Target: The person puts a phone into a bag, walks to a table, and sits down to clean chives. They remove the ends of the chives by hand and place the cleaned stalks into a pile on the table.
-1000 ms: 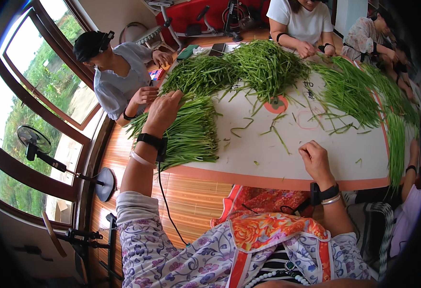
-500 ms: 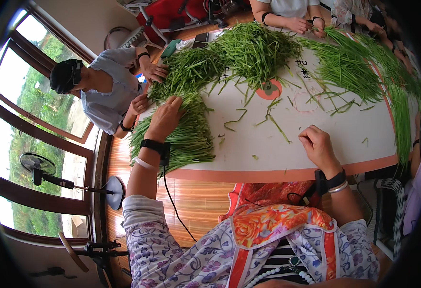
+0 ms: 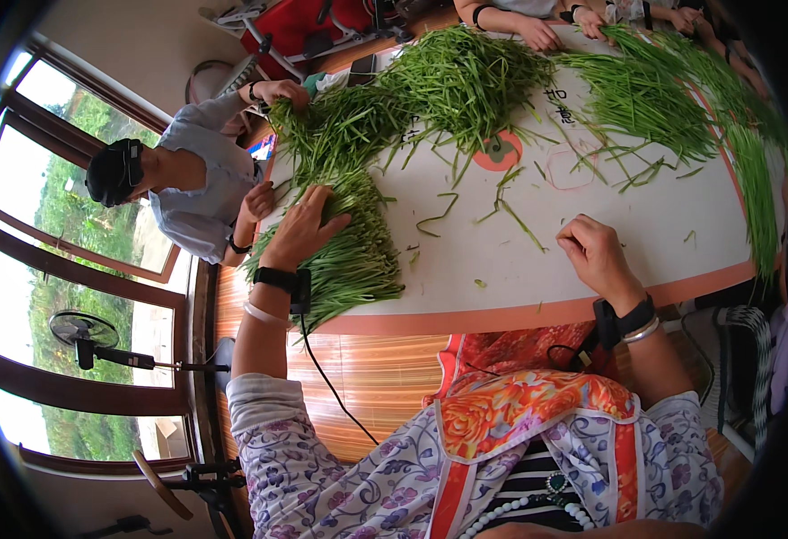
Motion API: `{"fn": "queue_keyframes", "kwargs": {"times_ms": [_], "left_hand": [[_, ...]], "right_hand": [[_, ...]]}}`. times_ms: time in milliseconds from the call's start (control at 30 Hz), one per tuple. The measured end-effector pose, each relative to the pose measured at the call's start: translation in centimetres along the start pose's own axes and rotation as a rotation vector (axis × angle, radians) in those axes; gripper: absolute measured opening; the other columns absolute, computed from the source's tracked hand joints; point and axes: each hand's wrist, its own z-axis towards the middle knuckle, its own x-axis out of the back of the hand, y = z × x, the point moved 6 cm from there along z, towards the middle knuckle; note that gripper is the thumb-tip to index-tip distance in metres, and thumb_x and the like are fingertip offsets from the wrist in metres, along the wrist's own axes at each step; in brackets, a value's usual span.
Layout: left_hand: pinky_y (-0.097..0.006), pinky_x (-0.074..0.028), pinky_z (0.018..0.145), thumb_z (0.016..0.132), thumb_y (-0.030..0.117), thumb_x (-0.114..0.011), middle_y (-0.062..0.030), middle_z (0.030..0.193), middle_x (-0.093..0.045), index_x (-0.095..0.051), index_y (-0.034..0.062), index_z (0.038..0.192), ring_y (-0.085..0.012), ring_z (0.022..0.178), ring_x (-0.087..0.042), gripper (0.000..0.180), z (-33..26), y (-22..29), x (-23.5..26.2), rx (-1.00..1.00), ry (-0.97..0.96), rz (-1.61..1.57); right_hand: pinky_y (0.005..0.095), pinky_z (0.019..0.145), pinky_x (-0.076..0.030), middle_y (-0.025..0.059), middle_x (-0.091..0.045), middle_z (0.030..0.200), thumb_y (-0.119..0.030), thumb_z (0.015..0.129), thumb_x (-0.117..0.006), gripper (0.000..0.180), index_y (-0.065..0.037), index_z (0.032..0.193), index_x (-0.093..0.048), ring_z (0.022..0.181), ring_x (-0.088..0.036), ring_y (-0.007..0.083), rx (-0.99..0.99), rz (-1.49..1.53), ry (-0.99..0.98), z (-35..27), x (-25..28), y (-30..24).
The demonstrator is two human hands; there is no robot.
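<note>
My left hand rests on a neat bundle of green chives at the table's left side. Its fingers lie across the stalks and the thumb stands apart. Over the table's near right part is my right hand, its fingers curled closed; whatever may be inside them is hidden. Loose chive pieces are scattered on the white table between my hands. Beyond the bundle lies a looser heap of chives, and a taller heap rises at the far middle.
A co-worker at the left has a hand at the looser heap. Other people's hands are at the far edge. Long chives spread over the right side. A standing fan is by the windows. A cable hangs from my left wrist.
My left hand has gone from closed fingertips to fingers spread on the bundle, thumb out. The co-worker's far hand has moved up and away along the heap. My right hand stays curled.
</note>
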Motion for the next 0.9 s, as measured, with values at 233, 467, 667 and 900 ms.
{"fn": "queue_keyframes", "kwargs": {"times_ms": [233, 467, 667, 900], "left_hand": [[-0.047, -0.042, 0.094, 0.093, 0.056, -0.052, -0.0159, 0.127, -0.054, -0.046, 0.0054, 0.132, -0.0382, 0.113, -0.055, 0.064, -0.5, 0.0, -0.7, 0.096, -0.024, -0.009], [-0.046, -0.025, 0.112, 0.094, 0.061, -0.043, -0.0127, 0.146, -0.041, -0.035, 0.0102, 0.147, -0.0307, 0.136, -0.038, 0.074, -1.7, -0.1, -2.6, 0.113, -0.003, 0.117], [-0.046, -0.024, 0.112, 0.095, 0.060, -0.042, -0.0151, 0.147, -0.042, -0.037, 0.0077, 0.146, -0.0301, 0.137, -0.037, 0.073, -2.3, -0.1, -2.9, 0.097, 0.036, 0.112], [-0.048, -0.022, 0.113, 0.094, 0.063, -0.041, -0.0154, 0.150, -0.038, -0.034, 0.0080, 0.148, -0.0312, 0.141, -0.033, 0.078, -3.7, -0.2, -1.5, 0.184, 0.095, 0.071]], "right_hand": [[0.0338, 0.062, -0.047, 0.0134, -0.060, 0.077, 0.007, 0.080, -0.062, 0.007, 0.002, 0.083, -0.057, 0.069, -0.059, 0.0279, -0.014, 0.008, -0.008, -0.1, 0.0, 0.4], [0.0378, 0.063, -0.049, 0.0138, -0.061, 0.081, 0.005, 0.078, -0.063, 0.009, 0.001, 0.084, -0.058, 0.071, -0.060, 0.0331, 0.004, 0.022, 0.123, 0.2, 0.8, -0.7], [0.0385, 0.070, -0.050, 0.0133, -0.063, 0.088, 0.003, 0.078, -0.065, 0.011, -0.001, 0.086, -0.059, 0.082, -0.060, 0.0328, -0.081, -0.096, -0.045, -0.1, 0.0, 0.0], [0.0430, 0.082, -0.048, 0.0131, -0.064, 0.093, 0.006, 0.075, -0.060, 0.023, -0.002, 0.096, -0.064, 0.093, -0.058, 0.0344, 0.040, -0.217, -0.010, 0.3, -0.4, -0.9]]}}
